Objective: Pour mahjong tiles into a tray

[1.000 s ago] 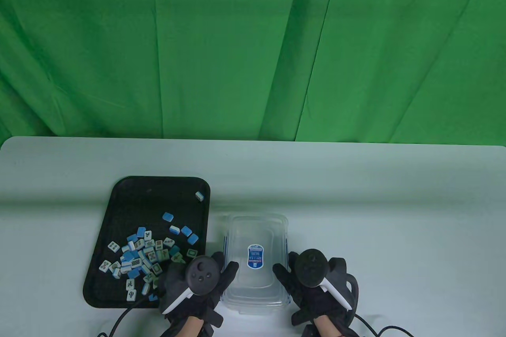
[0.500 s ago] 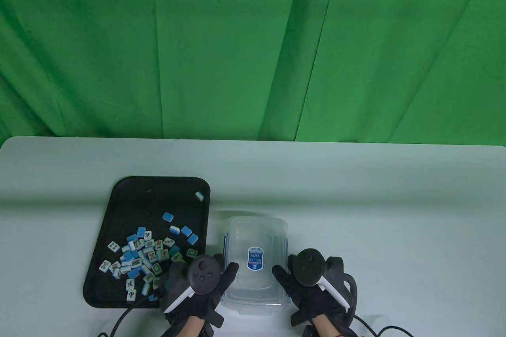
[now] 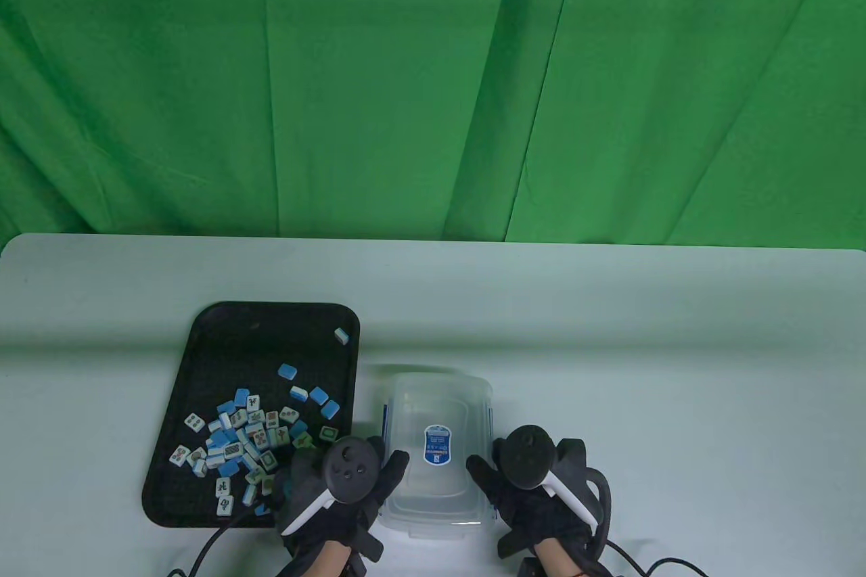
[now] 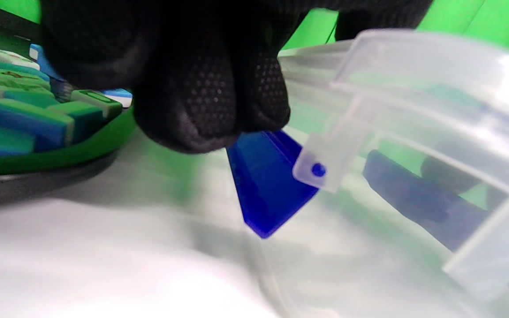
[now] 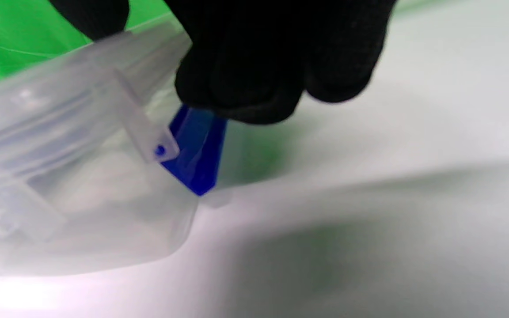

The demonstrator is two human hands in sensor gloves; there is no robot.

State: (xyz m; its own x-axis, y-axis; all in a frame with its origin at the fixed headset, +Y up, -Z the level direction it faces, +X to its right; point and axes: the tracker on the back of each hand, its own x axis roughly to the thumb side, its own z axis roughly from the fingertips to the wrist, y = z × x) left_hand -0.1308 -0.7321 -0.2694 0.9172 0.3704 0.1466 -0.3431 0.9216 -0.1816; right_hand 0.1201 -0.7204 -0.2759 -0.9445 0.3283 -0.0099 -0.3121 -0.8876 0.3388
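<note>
A clear plastic container [image 3: 436, 394], empty with a blue label on its bottom, sits just right of the black tray [image 3: 270, 323]. Many blue-and-white mahjong tiles [image 3: 243, 435] lie in the tray, mostly in its near half. My left hand [image 3: 382, 465] grips the container's left side and my right hand [image 3: 484, 469] grips its right side. In the left wrist view my fingers [image 4: 210, 97] rest on a blue latch [image 4: 265, 185]. In the right wrist view my fingers [image 5: 259, 66] rest on the other blue latch [image 5: 197, 150].
The white table [image 3: 643, 347] stretches right of the container. A green backdrop hangs behind it. Glove cables [image 3: 203, 546] trail off the near edge.
The container's far edge has shifted slightly toward me. Both hands keep their grip and have barely moved. The tiles have not moved.
</note>
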